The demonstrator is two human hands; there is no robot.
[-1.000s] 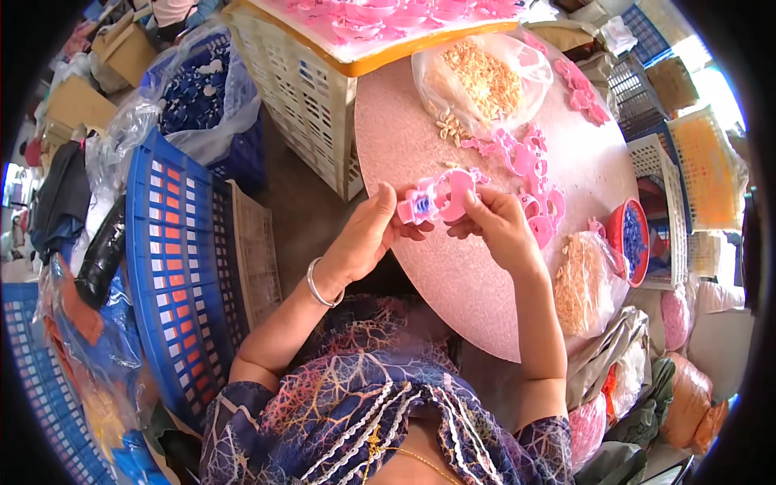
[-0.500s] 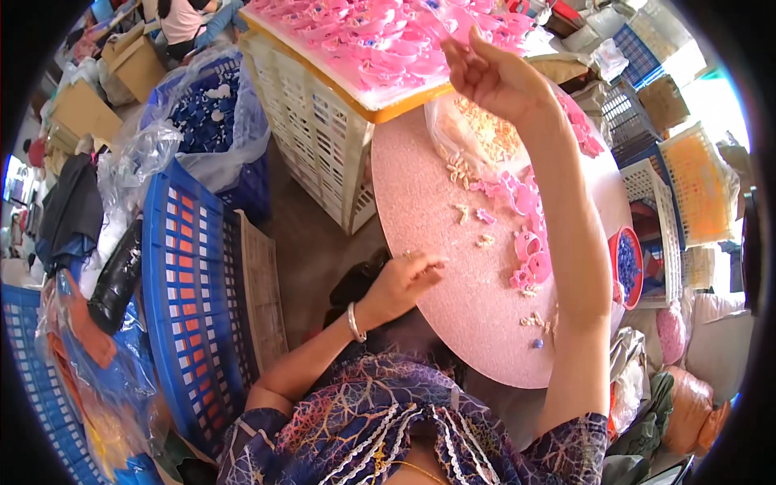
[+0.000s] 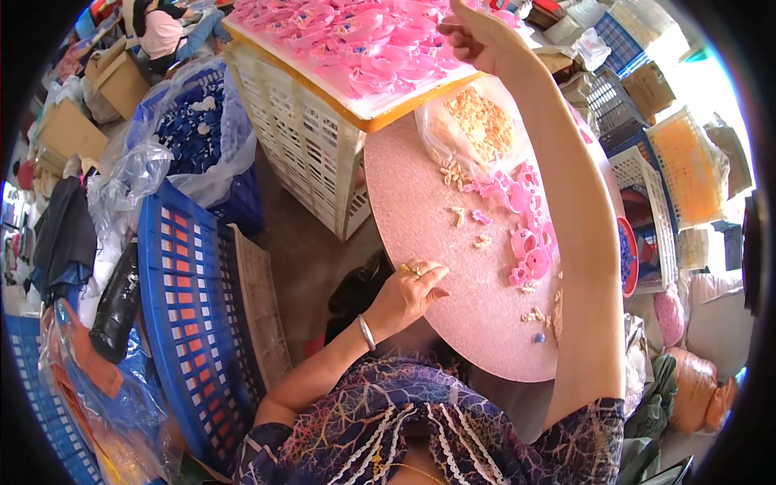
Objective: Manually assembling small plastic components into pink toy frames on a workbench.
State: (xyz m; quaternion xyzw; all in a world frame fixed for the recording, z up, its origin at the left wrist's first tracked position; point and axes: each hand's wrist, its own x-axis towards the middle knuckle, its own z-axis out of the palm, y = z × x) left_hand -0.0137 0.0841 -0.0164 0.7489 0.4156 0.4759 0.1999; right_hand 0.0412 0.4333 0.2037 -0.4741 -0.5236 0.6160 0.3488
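Observation:
My left hand [image 3: 408, 295], with a ring and a silver bangle, rests at the left edge of the pink speckled oval table [image 3: 412, 218]. Its fingers are loosely stretched, nothing visible in them. My right hand [image 3: 482, 39] is reached out over the far tray [image 3: 373, 110], fingers apart and slightly bent, no item showing in it. That tray, white with a yellow rim, is heaped with pink plastic pieces [image 3: 364, 52]. Below my right hand lies a clear bag of small cream-coloured parts [image 3: 481, 121]. More pink pieces [image 3: 529, 250] sit beside my right forearm, which hides part of the table.
A white crate [image 3: 303, 141] stands under the tray. To the left are a tall blue basket [image 3: 190, 315] and a lined bin of dark blue parts [image 3: 194, 133]. A red bowl of blue bits [image 3: 627, 259] is right of my forearm. Another person [image 3: 166, 32] sits far left.
My right hand has moved farther out over the tray, uncovering more of the bag. My left hand has shifted slightly down and turned at the table edge. The view has tilted a little.

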